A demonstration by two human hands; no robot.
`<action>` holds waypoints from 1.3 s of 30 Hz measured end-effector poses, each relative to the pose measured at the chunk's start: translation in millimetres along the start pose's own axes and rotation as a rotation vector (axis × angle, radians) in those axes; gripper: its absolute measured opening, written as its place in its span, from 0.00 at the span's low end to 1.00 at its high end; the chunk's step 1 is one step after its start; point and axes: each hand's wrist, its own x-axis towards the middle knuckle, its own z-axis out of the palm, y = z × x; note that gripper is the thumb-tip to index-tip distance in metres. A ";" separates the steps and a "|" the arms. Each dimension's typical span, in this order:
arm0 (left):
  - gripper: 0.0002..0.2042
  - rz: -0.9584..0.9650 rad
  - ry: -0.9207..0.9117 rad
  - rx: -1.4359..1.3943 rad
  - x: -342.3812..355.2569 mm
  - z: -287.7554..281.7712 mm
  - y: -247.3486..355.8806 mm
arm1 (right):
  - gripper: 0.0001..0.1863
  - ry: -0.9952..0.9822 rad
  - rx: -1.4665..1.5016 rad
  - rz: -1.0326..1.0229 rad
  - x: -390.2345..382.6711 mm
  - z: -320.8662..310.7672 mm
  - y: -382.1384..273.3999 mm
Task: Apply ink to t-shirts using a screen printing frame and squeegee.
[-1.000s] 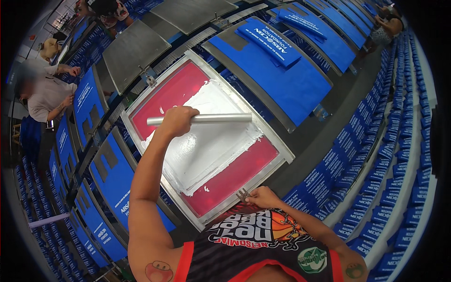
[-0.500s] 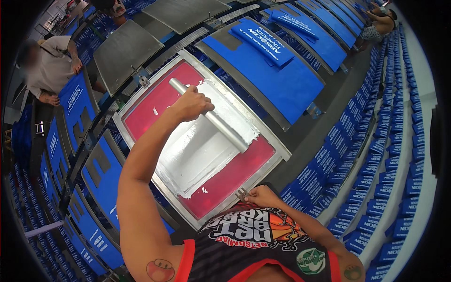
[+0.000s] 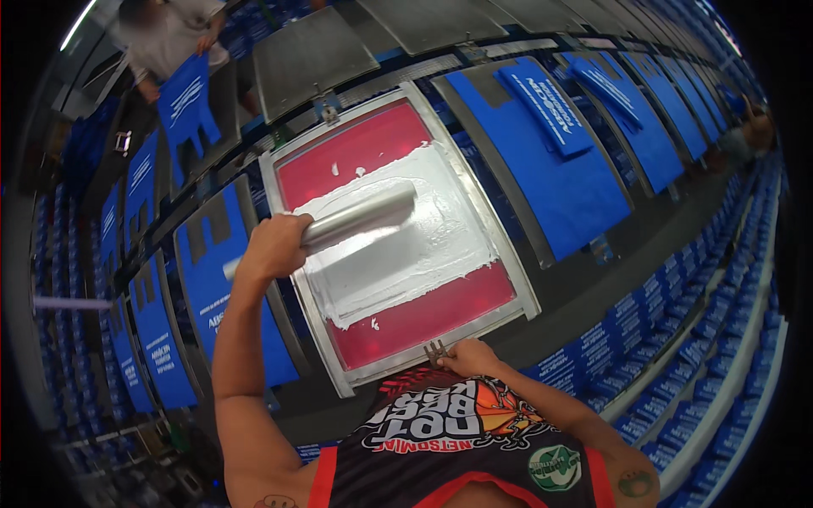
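Observation:
My left hand (image 3: pixel 278 244) is closed around a long silver squeegee (image 3: pixel 360 216), which slants across a printing screen. The screen's metal frame (image 3: pixel 500 254) surrounds a red mesh with a broad patch of wet white ink (image 3: pixel 449 199). One end of the squeegee is over the ink; its other end sticks out past the frame's left side. At the frame's near edge, my right hand (image 3: pixel 470 357) pinches a small pronged metal bracket (image 3: pixel 436 350). The squeegee's lower edge is blurred, so I cannot tell whether it touches the mesh.
Blue fabric bags lie on dark boards to the right (image 3: pixel 542 161) and left (image 3: pixel 216 262). Bare grey boards (image 3: pixel 313 68) stand behind. At the far left a person (image 3: pixel 182 42) holds up a blue bag (image 3: pixel 188 106). Rows of blue bags (image 3: pixel 644 339) line the right.
My left hand has carried the squeegee leftward from the right part of the ink, and its tilt has changed. The right hand stays at the bracket. The view has turned; the other person lifts a bag.

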 end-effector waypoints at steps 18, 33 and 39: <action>0.08 -0.191 0.508 0.187 41.0 144.9 102.1 | 0.18 -0.021 -0.057 -0.271 13.1 0.7 15.5; 0.20 0.035 0.360 -0.137 106.0 85.1 -53.4 | 0.17 -0.024 0.075 -0.091 10.4 3.0 13.4; 0.19 -0.045 0.291 -0.139 85.2 88.6 -32.0 | 0.17 -0.015 0.141 -0.082 14.9 10.3 18.8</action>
